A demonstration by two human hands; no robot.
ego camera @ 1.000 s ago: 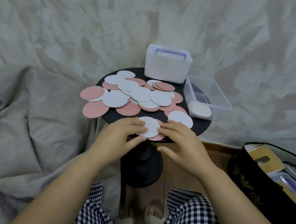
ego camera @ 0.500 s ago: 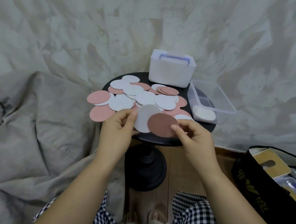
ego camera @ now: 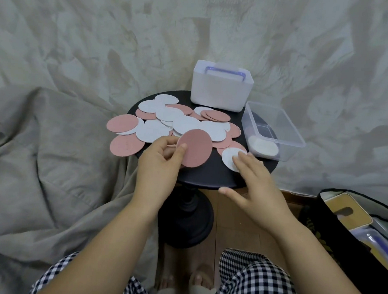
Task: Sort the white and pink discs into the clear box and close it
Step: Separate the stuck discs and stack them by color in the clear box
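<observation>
Several white and pink discs [ego camera: 185,124] lie spread over a small round black table [ego camera: 209,177]. My left hand [ego camera: 158,165] pinches a pink disc [ego camera: 195,148] lifted above the table's front. My right hand [ego camera: 251,183] reaches flat, its fingertips resting on a white disc [ego camera: 229,157] near the right front edge. The clear box [ego camera: 277,128] stands open at the table's right, with white discs [ego camera: 263,147] in its near end.
A white lidded box with a purple handle [ego camera: 220,88] stands at the table's back. A grey blanket [ego camera: 41,161] lies left. A black bag [ego camera: 352,229] with items sits on the floor at right. My checked trousers and sandalled feet are below.
My right hand passed the pink disc to my left hand, which now holds it, then moved right onto a white disc. The white disc in my left hand is no longer seen.
</observation>
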